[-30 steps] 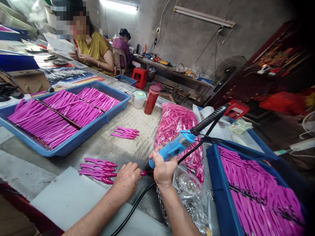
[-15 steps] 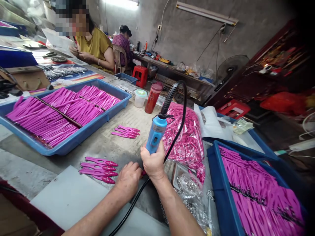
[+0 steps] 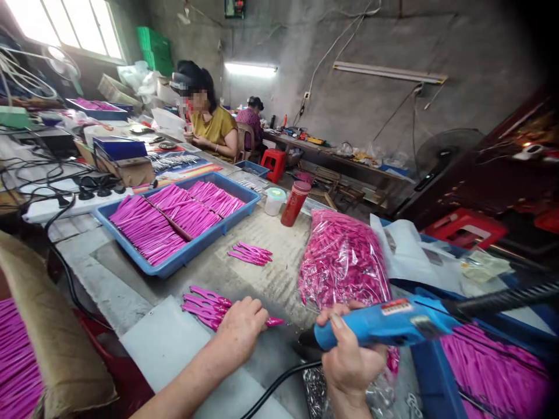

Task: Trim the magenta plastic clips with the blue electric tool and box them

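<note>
My right hand [image 3: 349,355] is wrapped round a blue corded power tool [image 3: 384,323], held level with its dark tip pointing left. My left hand [image 3: 240,329] rests on the table, fingers closed over a pink plastic piece [image 3: 274,321] whose tip sticks out to the right, a short gap from the tool's tip. A small row of the same pink pieces [image 3: 205,302] lies just left of my left hand. Another little pile of pink pieces [image 3: 251,254] lies farther back on the concrete table [image 3: 131,291].
A blue tray [image 3: 183,259] of magenta strips sits back left; another blue tray [image 3: 432,372] is at my right. A clear bag of pink parts [image 3: 345,259], a red bottle [image 3: 294,203] and a white cup [image 3: 275,201] stand behind. Two people sit at the far table end.
The view has swung left and up. My right hand tipped the blue tool from upright down to level and drew it right, off the pink piece. My left hand stays on the piece.
</note>
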The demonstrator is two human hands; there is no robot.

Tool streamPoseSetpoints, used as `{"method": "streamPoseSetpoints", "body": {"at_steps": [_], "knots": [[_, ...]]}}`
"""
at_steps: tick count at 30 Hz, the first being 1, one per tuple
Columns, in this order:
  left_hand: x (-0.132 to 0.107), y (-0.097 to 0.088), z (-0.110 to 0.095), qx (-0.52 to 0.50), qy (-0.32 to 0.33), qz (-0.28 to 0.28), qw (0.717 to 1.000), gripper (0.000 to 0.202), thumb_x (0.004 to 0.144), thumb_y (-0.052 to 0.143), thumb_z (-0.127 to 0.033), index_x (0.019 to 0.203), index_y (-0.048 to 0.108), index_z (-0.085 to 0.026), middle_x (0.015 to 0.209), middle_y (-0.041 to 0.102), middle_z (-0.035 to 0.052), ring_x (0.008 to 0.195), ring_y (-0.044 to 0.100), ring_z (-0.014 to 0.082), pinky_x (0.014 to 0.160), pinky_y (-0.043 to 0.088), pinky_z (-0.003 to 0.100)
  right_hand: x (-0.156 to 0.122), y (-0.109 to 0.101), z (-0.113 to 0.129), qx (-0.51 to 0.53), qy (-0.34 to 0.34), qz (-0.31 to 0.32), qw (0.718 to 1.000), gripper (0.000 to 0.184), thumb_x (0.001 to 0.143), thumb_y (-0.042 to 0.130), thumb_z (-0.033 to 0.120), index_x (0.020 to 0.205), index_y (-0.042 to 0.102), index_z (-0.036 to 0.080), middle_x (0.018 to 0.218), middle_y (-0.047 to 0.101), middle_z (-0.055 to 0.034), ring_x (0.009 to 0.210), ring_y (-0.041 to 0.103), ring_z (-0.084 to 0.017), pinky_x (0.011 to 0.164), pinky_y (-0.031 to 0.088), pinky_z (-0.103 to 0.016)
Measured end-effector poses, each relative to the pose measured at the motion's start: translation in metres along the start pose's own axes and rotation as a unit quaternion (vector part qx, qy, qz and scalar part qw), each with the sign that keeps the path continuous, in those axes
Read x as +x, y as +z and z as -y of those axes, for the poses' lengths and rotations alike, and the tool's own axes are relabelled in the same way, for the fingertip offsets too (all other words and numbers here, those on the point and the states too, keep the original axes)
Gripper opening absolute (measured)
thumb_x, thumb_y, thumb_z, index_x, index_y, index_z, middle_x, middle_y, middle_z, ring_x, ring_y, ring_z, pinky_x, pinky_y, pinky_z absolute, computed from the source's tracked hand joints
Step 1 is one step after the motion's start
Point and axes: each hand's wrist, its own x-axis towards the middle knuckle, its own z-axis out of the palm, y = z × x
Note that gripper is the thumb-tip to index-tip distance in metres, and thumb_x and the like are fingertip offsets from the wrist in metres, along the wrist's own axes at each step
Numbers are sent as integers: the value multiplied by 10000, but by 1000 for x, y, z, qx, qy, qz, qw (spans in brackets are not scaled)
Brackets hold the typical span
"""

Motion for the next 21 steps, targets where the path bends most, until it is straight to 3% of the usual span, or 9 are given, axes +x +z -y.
{"method": "streamPoseSetpoints", "body": {"at_steps": [5, 8, 13, 18, 21], "knots": [[-26, -20, 52, 20, -17, -12, 1000, 235, 902, 382, -249, 784, 565, -163, 835, 546, 41, 764, 442, 160, 677, 305, 292, -1, -16, 2, 15, 9, -30, 999, 404, 588, 694, 250, 892, 451, 139, 647, 495, 22, 488, 530, -134, 517, 440, -283], [-38, -25, 72, 36, -45, 1, 998, 238, 898, 367, -213, 791, 574, -164, 852, 551, 48, 783, 440, 165, 704, 300, 304, -3, -19, 1, 12, 20, -39, 999, 412, 582, 693, 251, 896, 449, 144, 649, 499, 19, 488, 533, -141, 527, 443, -298], [-45, -31, 73, 73, -91, 36, 993, 246, 886, 354, -161, 859, 596, -196, 930, 567, 43, 876, 448, 186, 712, 269, 326, -7, -21, 0, 19, 26, -49, 998, 421, 557, 700, 251, 881, 455, 143, 641, 504, 18, 480, 528, -139, 526, 443, -296], [-45, -37, 69, 60, -94, 13, 994, 262, 896, 341, -187, 870, 601, -204, 922, 577, 36, 857, 466, 168, 707, 271, 316, -9, -25, 3, 33, 42, -69, 996, 456, 506, 713, 261, 865, 455, 147, 610, 502, 19, 469, 518, -140, 506, 434, -285], [-33, -44, 69, 53, -115, -2, 992, 264, 902, 332, -215, 857, 591, -189, 914, 583, 41, 861, 481, 176, 716, 288, 318, -13, -28, 6, 29, 78, -71, 994, 484, 506, 716, 264, 899, 449, 168, 627, 498, 24, 499, 518, -134, 532, 439, -286]]}}
